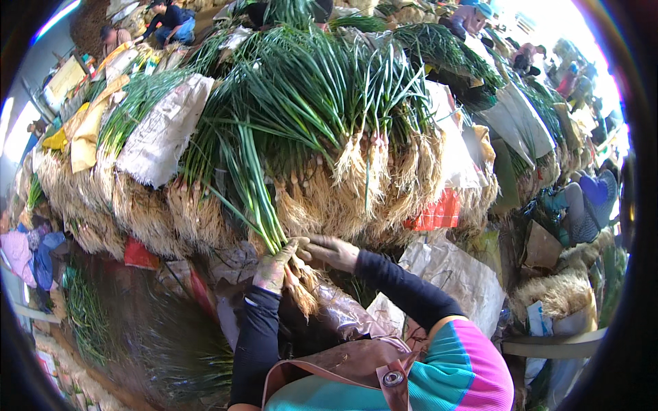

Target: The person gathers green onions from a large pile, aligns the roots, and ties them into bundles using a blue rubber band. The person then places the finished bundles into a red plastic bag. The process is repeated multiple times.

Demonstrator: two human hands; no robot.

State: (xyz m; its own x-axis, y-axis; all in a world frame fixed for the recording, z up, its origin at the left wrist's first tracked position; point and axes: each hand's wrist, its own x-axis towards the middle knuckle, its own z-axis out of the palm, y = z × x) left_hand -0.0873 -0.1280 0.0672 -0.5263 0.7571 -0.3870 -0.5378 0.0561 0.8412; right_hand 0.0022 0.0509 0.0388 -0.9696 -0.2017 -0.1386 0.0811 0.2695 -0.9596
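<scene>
A small bunch of green garlic plants [256,187] is gripped near its stem bases by my left hand [271,269]. Its leaves point up and away, and its pale roots [299,293] hang towards my body. My right hand [333,251] reaches in from the right, slightly blurred, its fingertips at the left thumb and the bunch. Whether those fingers pinch anything is hidden. Both hands look gloved or coated with dirt. Beyond them lies a big heap of the same plants [303,87], with a fringe of dry roots [360,169] facing me.
White woven sheets [163,131] cover parts of the heap. A red bag piece [434,210] sticks out below the roots. Crumpled plastic sheeting [452,282] lies to my right. Loose green leaves [85,313] are on the floor at left. Several other people [172,23] work farther off.
</scene>
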